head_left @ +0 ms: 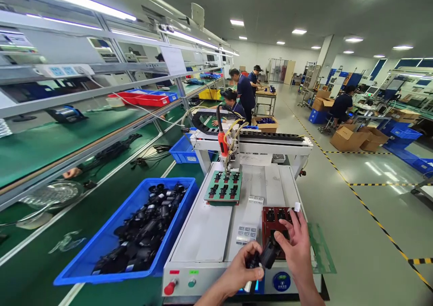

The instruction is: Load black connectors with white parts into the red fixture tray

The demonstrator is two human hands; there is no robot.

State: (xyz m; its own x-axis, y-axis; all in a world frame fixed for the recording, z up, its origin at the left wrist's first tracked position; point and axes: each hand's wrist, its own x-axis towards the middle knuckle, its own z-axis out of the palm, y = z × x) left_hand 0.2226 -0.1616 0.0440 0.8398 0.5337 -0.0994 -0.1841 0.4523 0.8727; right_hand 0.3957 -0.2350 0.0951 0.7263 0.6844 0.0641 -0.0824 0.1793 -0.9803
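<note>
One black cylindrical plastic part [269,254] is clasped over a white machine [189,234] by the left hand [239,269], fingers curled. Its right end is touched by the right hand [297,239], fingers spread, a white label [297,207] at one tip.

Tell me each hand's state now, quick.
Left hand: closed on a black part.
Right hand: partly open, thumb against the same part, a small white label at a fingertip.

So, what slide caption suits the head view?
Left hand and right hand hold a black cylindrical part at a gantry machine.
</note>
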